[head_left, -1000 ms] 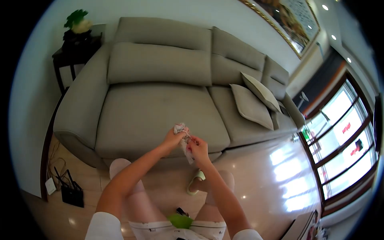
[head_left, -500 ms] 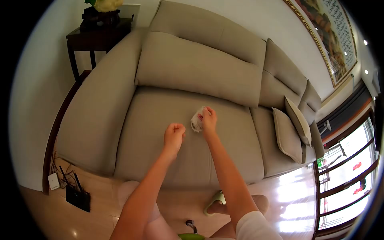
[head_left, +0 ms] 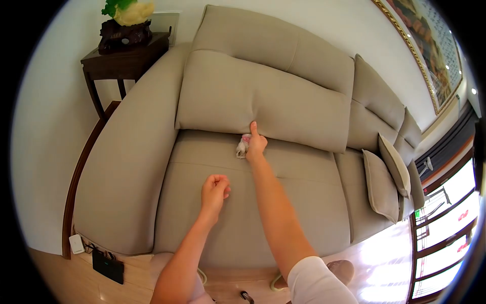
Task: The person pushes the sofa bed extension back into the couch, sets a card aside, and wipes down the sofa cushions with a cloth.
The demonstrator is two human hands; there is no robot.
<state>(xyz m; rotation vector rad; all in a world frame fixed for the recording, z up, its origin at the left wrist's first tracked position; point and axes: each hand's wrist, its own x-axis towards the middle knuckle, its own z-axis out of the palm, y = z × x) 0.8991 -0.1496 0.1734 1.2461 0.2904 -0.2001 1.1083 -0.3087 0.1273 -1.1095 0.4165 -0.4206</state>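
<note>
A crumpled white cloth (head_left: 243,147) with a pink patch bunches out on the left side of my right hand (head_left: 257,146). That hand is closed on it at the crease between the seat and the backrest. Its thumb points up against the lower edge of the beige back cushion (head_left: 304,111), which dimples there. My left hand (head_left: 214,195) hovers above the beige seat cushion (head_left: 293,202), fingers curled in and nothing visible in them.
A dark wooden side table (head_left: 101,63) with a carved ornament (head_left: 124,33) stands beyond the left armrest (head_left: 119,157). Two loose pillows (head_left: 379,182) lean at the right. A black router (head_left: 108,267) lies on the floor at lower left. A framed picture (head_left: 425,45) hangs above.
My right hand has moved deeper toward the backrest with the cloth, its thumb now raised against the cushion. My left hand sits slightly lower in view. The camera view has shifted.
</note>
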